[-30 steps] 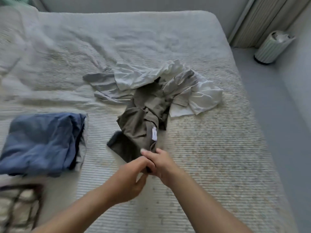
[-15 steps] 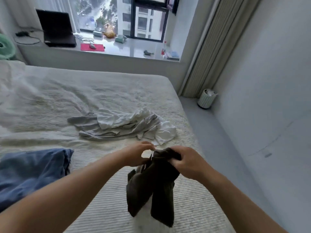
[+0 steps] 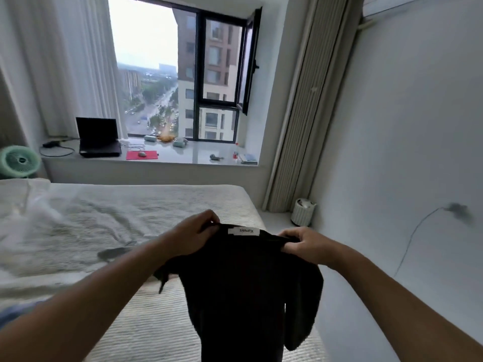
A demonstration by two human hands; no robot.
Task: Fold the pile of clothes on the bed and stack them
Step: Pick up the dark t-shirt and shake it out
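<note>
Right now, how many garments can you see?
3: the dark garment held up by both hands, a grey piece on the bed behind the left forearm, a blue one at far left. Others may be hidden.

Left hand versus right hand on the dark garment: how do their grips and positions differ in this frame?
The left hand sits slightly higher and farther from the camera, pinching the dark garment at its top edge beside the white label; the right hand sits lower, gripping bunched fabric at the other end of that edge. The left hand shows its back, the right hand shows curled knuckles. Both hold the garment up above the bed.
</note>
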